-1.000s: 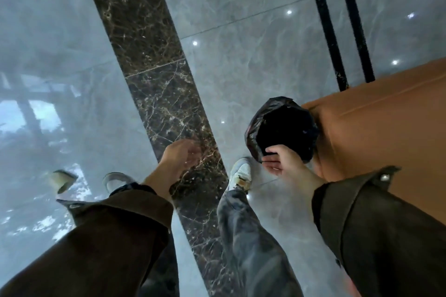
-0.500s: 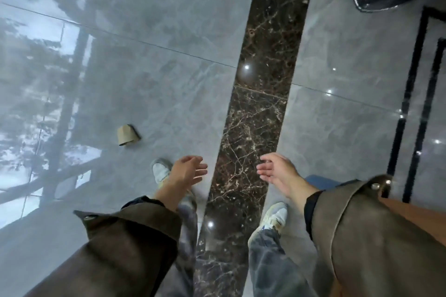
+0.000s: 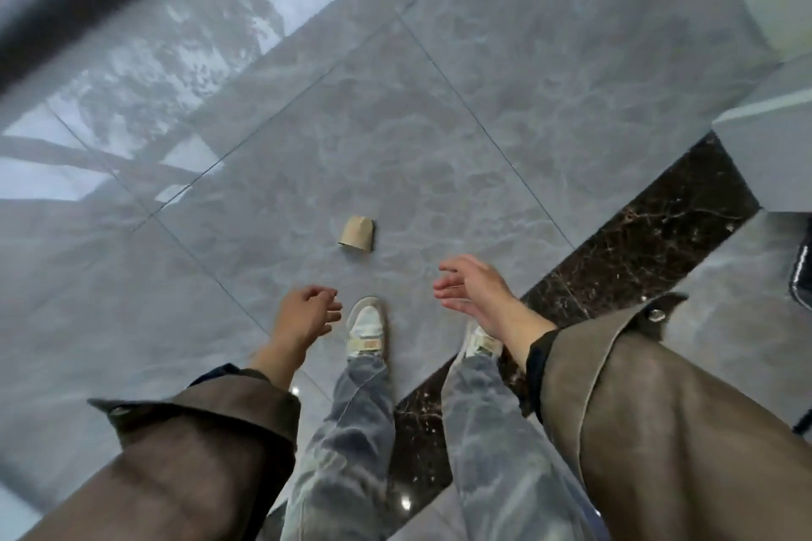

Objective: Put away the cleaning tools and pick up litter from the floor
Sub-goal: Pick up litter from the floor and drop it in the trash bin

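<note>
Fingers (image 3: pixel 328 314) of the left hand (image 3: pixel 305 316) and right hand (image 3: pixel 476 296) hung loose and empty; the cardboard tube (image 3: pixel 357 234), earlier off left, now lay on the floor (image 3: pixel 505 110) just ahead, likely the next pickup.

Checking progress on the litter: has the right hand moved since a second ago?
Yes. The right hand has crossed the dark marble strip, from its far side to over the grey tile where the paper cup lies.
</note>
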